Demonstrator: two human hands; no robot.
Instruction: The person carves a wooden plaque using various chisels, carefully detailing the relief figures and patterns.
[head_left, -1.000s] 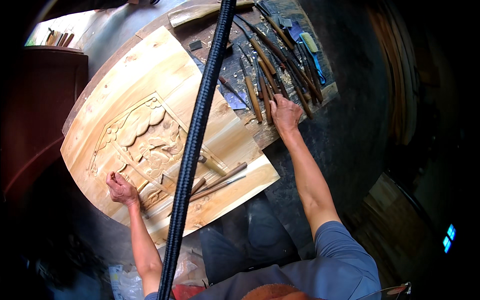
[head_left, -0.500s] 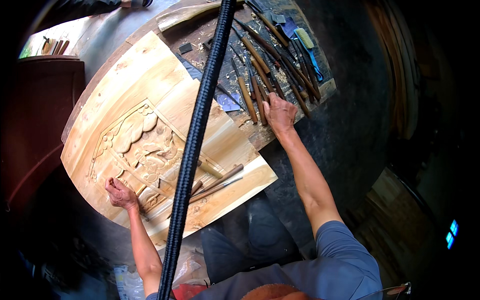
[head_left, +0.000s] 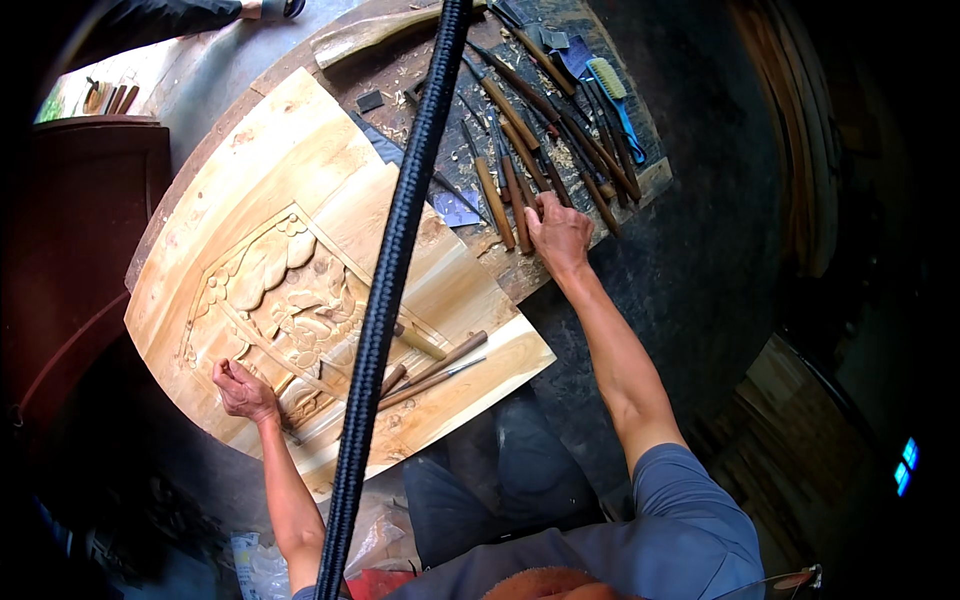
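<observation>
A carved wooden panel (head_left: 330, 150), pale with a relief of scalloped and rounded shapes, lies across the table. My left hand (head_left: 245, 390) rests by the carving's lower left corner, fingers curled together; whatever they may hold is hidden. My right hand (head_left: 562, 238) is at the near end of a spread of carving chisels, its fingers closed at the handle end of a wooden-handled chisel (head_left: 530, 162). Beside that hand lies another chisel (head_left: 488, 192). Several tools rest on the panel's near side, among them a slim chisel (head_left: 440, 376) and one with a pale handle (head_left: 420, 342).
A blue brush (head_left: 618, 100) lies at the far right among wood shavings. A long piece of wood (head_left: 370, 38) sits at the table's back edge. One thick black braided cable (head_left: 400, 240) crosses the view. Another person's leg (head_left: 150, 30) shows at upper left.
My right hand has drawn back very slightly at the chisel handles. The left hand stays in place on the panel. The view has shifted a little.
</observation>
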